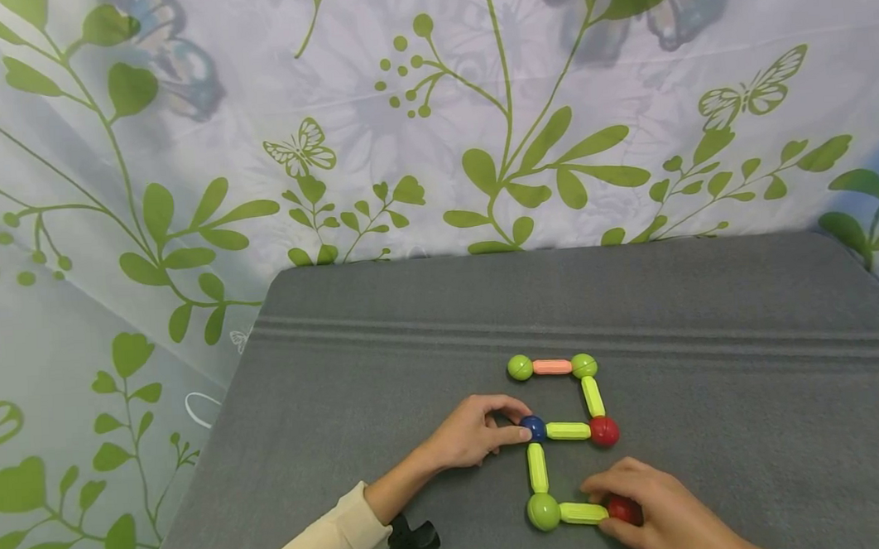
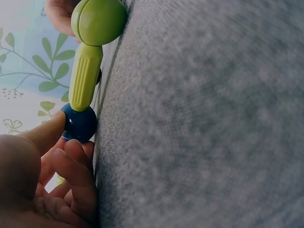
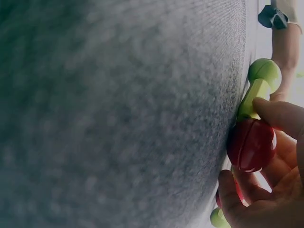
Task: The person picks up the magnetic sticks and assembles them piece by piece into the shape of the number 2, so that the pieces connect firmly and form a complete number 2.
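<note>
A chain of balls and short rods lies on the grey surface, bent like a squared figure 2. My left hand (image 1: 473, 430) pinches the blue ball (image 1: 534, 429) at its middle-left corner between thumb and fingers. At the bottom right end, my right hand (image 1: 656, 503) grips a red ball (image 3: 251, 145), partly hidden in the head view. A yellow-green rod (image 1: 582, 513) joins that ball to a green ball (image 1: 544, 511). Another rod (image 2: 85, 76) links the green ball to the blue one. Above, a second red ball (image 1: 604, 431) and an orange rod (image 1: 552, 366) complete the upper bends.
The grey cloth-covered table (image 1: 751, 391) has a ridged crease across its far part. Beside the left sleeve lies a black object (image 1: 414, 539), partly hidden by it. A curtain (image 1: 401, 102) printed with leaves and butterflies hangs behind the table's far edge.
</note>
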`<state>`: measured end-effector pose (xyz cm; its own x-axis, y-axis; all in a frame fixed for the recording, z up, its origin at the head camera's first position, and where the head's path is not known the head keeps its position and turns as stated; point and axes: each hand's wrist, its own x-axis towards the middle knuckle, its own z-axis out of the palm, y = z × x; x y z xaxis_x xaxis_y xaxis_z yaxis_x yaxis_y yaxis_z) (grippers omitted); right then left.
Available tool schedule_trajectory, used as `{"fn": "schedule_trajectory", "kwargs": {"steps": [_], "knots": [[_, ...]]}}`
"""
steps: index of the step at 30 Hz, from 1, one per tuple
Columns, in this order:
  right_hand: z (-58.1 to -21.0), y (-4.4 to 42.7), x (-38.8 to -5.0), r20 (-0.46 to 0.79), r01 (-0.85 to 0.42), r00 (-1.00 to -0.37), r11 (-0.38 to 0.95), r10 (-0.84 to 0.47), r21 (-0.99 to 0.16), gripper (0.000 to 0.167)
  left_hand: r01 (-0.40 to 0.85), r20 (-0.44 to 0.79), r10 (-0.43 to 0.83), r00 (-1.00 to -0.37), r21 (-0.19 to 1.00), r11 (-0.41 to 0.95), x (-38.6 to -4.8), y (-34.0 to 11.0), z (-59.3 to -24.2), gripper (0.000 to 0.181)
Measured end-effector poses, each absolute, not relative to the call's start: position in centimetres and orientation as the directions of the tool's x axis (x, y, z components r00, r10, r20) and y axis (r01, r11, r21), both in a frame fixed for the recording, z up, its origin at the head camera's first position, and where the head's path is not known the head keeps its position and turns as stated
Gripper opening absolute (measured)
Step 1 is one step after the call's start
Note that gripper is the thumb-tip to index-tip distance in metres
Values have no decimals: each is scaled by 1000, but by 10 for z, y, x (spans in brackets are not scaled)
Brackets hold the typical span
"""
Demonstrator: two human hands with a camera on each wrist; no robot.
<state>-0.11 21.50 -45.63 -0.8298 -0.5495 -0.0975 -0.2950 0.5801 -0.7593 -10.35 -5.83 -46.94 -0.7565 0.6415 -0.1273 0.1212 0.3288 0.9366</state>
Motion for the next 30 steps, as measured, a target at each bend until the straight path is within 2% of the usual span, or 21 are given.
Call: {"fn": "schedule_trajectory", "kwargs": {"steps": [11, 24, 26, 30], "knots": [[-453, 216, -3, -134, -248, -833, 580, -536, -776, 29, 117, -134, 637, -759, 934, 337, -104, -58, -469, 23], [-452, 215, -5, -124, -280, -820, 581, -558, -764, 25, 120, -131, 636, -761, 934, 335, -104, -59, -469, 22], [-452, 216, -5, -103, -300, -822, 580, -560, -757, 25, 119, -131, 636, -761, 935, 335, -104, -58, -469, 22], [-447, 219, -8, 30, -392, -853, 601, -521, -696, 21, 114, -133, 642, -755, 938, 328, -104, -59, -470, 27]]}}
